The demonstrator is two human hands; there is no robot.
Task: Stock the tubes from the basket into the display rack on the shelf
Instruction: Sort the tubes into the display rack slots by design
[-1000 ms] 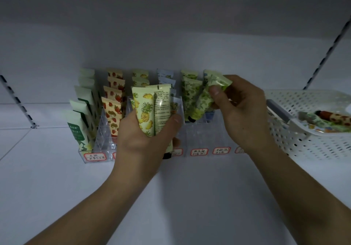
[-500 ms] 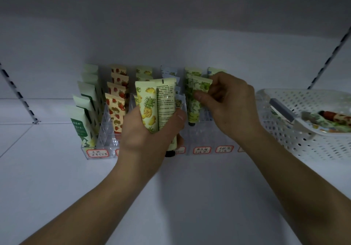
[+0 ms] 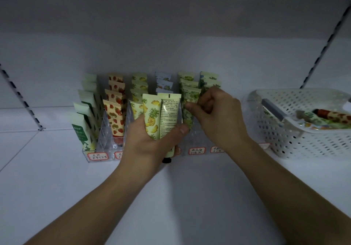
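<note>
Right hand (image 3: pixel 214 117) has lowered green-leaf tube (image 3: pixel 190 102) into display rack (image 3: pixel 195 142), fingers still pinching it; left hand (image 3: pixel 152 140) grips two pineapple tubes (image 3: pixel 161 115), next to stock

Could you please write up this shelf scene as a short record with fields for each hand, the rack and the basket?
left hand: grips two tubes upright, a pineapple tube and one with its text side showing
right hand: pinches a green-print tube, standing in the rack's fifth column from the left
display rack: clear, columns of tubes, red-bordered labels in front
basket: white, perforated, right of the rack, a few tubes inside
</note>
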